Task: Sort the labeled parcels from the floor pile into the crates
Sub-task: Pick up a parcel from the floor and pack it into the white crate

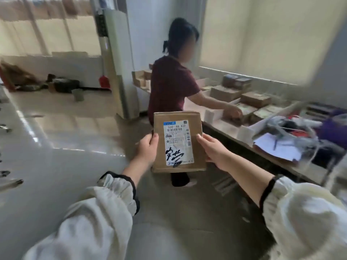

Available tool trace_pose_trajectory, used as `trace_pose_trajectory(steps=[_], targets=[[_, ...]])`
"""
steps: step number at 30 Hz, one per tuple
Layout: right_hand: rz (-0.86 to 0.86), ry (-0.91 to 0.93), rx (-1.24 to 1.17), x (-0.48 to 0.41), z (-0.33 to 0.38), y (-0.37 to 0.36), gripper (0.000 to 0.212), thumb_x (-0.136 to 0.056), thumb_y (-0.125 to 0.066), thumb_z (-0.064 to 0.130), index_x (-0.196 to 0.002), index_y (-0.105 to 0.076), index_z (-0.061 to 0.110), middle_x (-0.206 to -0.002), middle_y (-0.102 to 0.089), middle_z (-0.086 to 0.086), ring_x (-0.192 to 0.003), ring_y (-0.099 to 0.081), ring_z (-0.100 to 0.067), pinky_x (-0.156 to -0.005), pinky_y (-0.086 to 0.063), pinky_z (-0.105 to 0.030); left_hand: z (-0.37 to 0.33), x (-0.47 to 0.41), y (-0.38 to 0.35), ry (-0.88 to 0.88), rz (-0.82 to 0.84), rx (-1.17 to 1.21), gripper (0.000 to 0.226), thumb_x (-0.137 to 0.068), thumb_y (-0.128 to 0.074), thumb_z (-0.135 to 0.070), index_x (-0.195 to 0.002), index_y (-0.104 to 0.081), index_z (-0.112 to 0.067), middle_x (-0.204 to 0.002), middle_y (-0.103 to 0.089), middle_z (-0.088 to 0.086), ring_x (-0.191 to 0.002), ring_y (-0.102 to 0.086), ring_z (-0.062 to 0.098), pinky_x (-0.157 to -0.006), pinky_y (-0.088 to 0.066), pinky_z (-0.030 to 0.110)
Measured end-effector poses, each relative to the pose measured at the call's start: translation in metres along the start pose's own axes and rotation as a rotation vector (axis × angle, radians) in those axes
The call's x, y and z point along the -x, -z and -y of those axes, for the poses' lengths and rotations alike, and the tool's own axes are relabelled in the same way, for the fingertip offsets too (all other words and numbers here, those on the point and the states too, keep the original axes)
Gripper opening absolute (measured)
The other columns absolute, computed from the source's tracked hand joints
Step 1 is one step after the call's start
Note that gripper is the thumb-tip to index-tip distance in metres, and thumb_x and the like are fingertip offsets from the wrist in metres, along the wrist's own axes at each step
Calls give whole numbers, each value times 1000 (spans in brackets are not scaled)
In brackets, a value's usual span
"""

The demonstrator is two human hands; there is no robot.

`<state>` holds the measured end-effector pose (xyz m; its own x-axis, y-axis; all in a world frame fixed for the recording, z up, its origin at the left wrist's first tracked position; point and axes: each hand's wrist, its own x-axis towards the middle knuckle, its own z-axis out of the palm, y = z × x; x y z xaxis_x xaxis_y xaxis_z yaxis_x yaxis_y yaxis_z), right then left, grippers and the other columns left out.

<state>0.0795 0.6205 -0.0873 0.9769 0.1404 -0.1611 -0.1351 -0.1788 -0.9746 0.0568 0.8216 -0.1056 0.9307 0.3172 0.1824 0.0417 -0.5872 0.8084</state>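
I hold a flat brown cardboard parcel (178, 142) upright in front of me, its white shipping label with black handwriting facing me. My left hand (147, 149) grips its left edge, thumb on the front. My right hand (213, 151) grips the right edge the same way. To the right, a long counter carries white-walled compartments (216, 114) that hold several brown parcels (255, 99).
A person in a dark red top (171, 87) stands just beyond the parcel, reaching into the compartments. Loose papers and tangled items (287, 139) lie on the near right counter. A white pillar (116, 68), a red dustpan (104, 81) and floor clutter (62, 84) sit at the back left.
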Motion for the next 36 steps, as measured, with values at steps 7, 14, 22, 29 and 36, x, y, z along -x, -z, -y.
trace_pose_trajectory(steps=[7, 14, 22, 29, 36], targets=[[-438, -82, -91, 32, -26, 199, 36, -99, -40, 39, -131, -47, 23, -107, -62, 3, -94, -58, -17, -69, -47, -27, -135, -24, -187, -327, 413, 117, 42, -100, -31, -43, -135, -50, -29, -122, -64, 5, -111, -58, 26, -95, -47, 41], [-802, -123, -133, 97, -70, 312, 39, -100, -42, 35, -131, -48, 13, -109, -64, -2, -94, -61, -19, -72, -50, -28, -224, 19, -323, -477, 766, 254, 43, -100, -32, -43, -139, -46, -30, -127, -60, -2, -116, -56, 22, -98, -47, 41], [-1115, -227, -203, 164, -119, 367, 58, -95, -43, 48, -140, -42, 11, -140, -50, -8, -128, -48, -28, -109, -36, -49, -277, 81, -416, -602, 1080, 239, 46, -99, -33, -47, -140, -43, -31, -128, -60, 1, -113, -58, 22, -95, -50, 44], [-1257, -336, -322, 225, -161, 387, 43, -102, -36, 33, -135, -45, 7, -131, -57, -10, -115, -57, -27, -86, -49, -31, -280, 157, -472, -618, 1284, 205, 50, -96, -33, -53, -140, -43, -33, -126, -61, -1, -109, -60, 20, -92, -52, 45], [-1186, -364, -338, 244, -208, 453, 41, -102, -36, 34, -134, -48, 11, -132, -57, -7, -114, -57, -23, -98, -45, -36, -298, 206, -524, -599, 1252, 136, 43, -101, -32, -42, -140, -43, -29, -110, -61, -5, -92, -57, 12, -70, -47, 27]])
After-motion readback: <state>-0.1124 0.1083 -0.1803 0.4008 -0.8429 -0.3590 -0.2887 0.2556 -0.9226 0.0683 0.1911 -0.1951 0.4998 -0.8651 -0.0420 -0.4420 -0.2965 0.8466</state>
